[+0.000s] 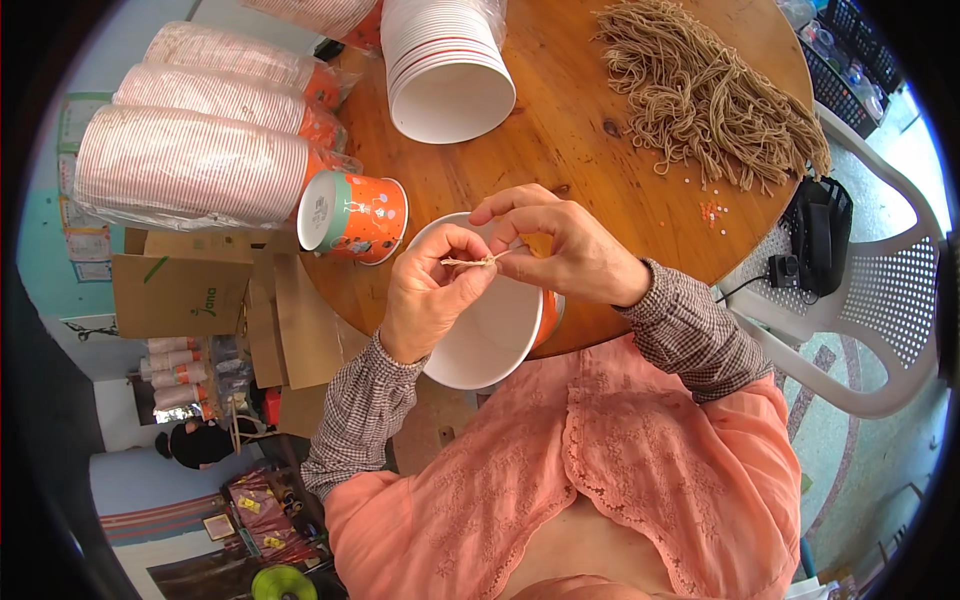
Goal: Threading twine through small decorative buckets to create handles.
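My left hand (422,300) and my right hand (580,250) meet over the near edge of the round wooden table. Between their pinched fingertips they hold a short piece of beige twine (466,262), with what looks like a small knot close to the right fingers. Just beneath them a large white paper tub (480,345) with an orange outside lies tilted, its mouth facing me. Beside it, to the left, an orange and green printed paper tub (370,220) rests on its side. The hands partly cover the big tub's rim.
A heap of beige twine strands (710,95) covers the table's far right, with small orange and white beads (712,212) below it. Nested white tubs (450,95) and plastic-wrapped tub stacks (195,165) occupy the far left. A white plastic chair (890,290) stands right; cardboard boxes (185,295) sit left.
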Tool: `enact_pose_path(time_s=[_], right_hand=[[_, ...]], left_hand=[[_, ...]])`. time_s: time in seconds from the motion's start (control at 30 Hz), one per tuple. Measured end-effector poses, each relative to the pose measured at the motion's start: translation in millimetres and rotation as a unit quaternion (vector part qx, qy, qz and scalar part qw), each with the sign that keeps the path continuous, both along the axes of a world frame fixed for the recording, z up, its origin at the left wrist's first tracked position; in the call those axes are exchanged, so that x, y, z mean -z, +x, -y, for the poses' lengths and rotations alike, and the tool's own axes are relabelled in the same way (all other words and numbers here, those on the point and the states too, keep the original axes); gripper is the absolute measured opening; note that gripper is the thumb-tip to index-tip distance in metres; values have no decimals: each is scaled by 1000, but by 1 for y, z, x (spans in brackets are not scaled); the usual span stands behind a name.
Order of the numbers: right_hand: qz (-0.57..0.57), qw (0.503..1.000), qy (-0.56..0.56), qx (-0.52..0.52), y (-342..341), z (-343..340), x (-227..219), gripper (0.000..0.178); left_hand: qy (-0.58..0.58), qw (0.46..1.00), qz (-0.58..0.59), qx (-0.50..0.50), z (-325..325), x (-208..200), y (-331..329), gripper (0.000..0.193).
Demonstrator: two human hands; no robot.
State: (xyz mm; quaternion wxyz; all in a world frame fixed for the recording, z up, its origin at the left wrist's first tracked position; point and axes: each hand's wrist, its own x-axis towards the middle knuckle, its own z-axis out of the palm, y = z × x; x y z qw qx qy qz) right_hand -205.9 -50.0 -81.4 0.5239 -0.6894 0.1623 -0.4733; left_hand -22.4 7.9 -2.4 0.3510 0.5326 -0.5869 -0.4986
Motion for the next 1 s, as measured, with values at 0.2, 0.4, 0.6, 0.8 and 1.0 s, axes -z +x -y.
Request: enact_pose_path(time_s=[0.2,0.4,0.6,0.8,1.0], right_hand=[[-28,998,-48,14,2,-3,-2,13],[-43,997,-61,3,-1,0,-3,13],[-17,999,-44,-3,-10,3,-9,14],[-25,997,-73,30,-13,5,-18,12],[-22,995,-90,44,-9,2,-12,10]], left_hand=[[-20,999,-19,22,1,1,0,8],[-7,999,-39,7,0,2,3,9],[-43,998,-40,11,2,-3,3,10],[-22,998,-47,-18,-1,-3,0,10],[-7,999,-42,-21,1,1,0,10]])
